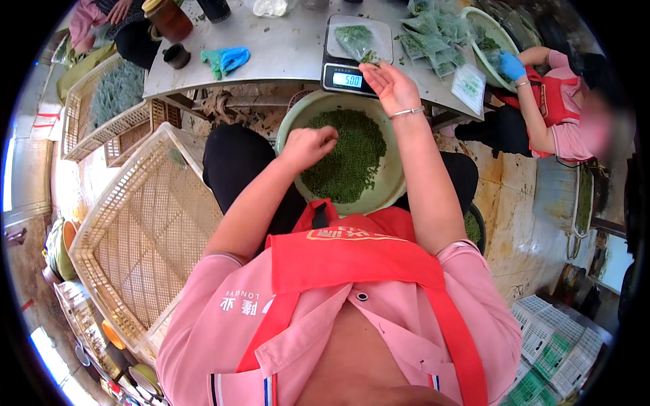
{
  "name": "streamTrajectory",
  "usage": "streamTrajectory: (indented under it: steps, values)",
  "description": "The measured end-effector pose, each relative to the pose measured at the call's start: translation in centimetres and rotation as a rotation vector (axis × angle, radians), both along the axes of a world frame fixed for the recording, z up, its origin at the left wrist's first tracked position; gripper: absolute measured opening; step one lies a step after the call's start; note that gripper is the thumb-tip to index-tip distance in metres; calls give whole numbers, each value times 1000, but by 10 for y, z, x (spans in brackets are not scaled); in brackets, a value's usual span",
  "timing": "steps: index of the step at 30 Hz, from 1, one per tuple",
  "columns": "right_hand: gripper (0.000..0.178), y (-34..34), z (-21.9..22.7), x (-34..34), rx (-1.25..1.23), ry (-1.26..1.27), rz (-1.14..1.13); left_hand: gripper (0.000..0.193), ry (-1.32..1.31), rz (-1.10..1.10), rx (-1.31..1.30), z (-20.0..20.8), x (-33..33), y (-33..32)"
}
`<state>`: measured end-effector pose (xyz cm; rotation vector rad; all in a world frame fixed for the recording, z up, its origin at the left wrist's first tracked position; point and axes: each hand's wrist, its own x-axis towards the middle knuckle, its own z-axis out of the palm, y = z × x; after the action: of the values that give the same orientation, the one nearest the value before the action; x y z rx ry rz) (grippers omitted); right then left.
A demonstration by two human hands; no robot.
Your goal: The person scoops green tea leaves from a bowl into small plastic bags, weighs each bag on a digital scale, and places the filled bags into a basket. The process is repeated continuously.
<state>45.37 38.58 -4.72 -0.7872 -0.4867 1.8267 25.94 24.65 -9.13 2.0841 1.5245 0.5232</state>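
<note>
Head view, basin (391,168): loose green bits (345,162)
Bag (354,40): part-filled with green, on the scale (347,80)
Left hand (309,146): grip narrow over the basin (holding anything? cannot tell)
Right hand (393,86): grip loosely spread by the bag

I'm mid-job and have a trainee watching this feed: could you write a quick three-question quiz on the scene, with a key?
1. Open question: what lies on the platform of the digital scale?
2. True or false: the person's left hand is resting on the metal table.
3. Fill in the blank: the visible glove on the co-worker at the right is ____.

Key:
1. A clear plastic bag with green contents.
2. False; it is over the pale green basin of small green pieces.
3. Blue.
</note>
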Motion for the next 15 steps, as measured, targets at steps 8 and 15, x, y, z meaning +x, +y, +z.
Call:
streamTrajectory:
  steps: [8,15]
  values:
    - [28,-110,-132,7,225,-1480,798,18,-26,112,126,-4,-8,4]
    - [29,-181,-234,6,641,-1737,1186,18,48,72,54,-18,-8,4]
